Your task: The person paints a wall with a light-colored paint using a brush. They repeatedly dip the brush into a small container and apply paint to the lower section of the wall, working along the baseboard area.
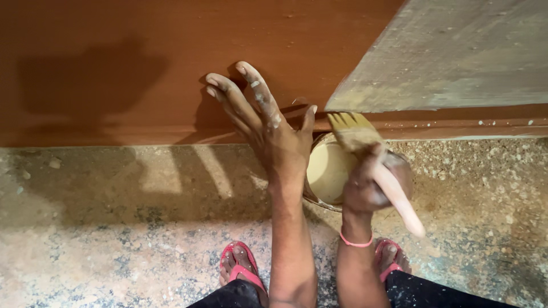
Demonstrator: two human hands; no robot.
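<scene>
Two hands at the wall, brush pointing up from the right

Both hands worked close together at the foot of the brown wall (114,68). My right hand (365,185) was closed around a paintbrush (365,157), gripping it about where the bristle head meets the handle. The brush's long axis ran on a diagonal: bristles up and to the left, toward the pale, rough patch of wall (456,51), and the pale handle end down and to the right, toward my body. The bristle tips sat just below the lower edge of that patch, near it; I could not tell whether they touched it.

My left hand (268,122) held nothing. It lay flat against the brown wall with the fingers spread, flecked with pale paint, the thumb reaching right toward the bristles.

Directly under the brush, between the two wrists, stood a round can of cream paint (326,171) on the speckled floor (114,228), hard against the skirting. The right hand was plainly the nearer to both can and pale patch. Red sandals (242,268) showed below.
</scene>
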